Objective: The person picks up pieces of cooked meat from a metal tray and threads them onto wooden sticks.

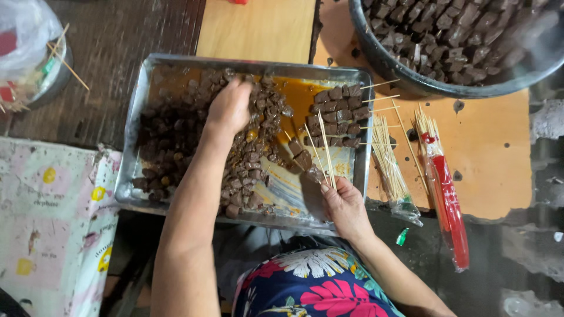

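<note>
My left hand (229,108) reaches into a heap of dark brown meat pieces (176,135) in a metal tray (134,154), fingers curled down and pinched on pieces at the top of the heap. My right hand (343,202) at the tray's near right corner grips thin bamboo skewers (324,147) that point away from me. One skewer carries a few meat chunks (304,158). A row of finished meat skewers (341,114) lies at the tray's far right, sticks over the rim. Orange-brown sauce (296,94) pools in the tray.
A large dark bowl (411,82) full of meat chunks stands at the far right. A clear bag of skewers (390,161) and a red pack of skewers (449,199) lie on the orange board (499,152). A plastic bag in a bowl (29,47) is far left; patterned cloth (53,223) near left.
</note>
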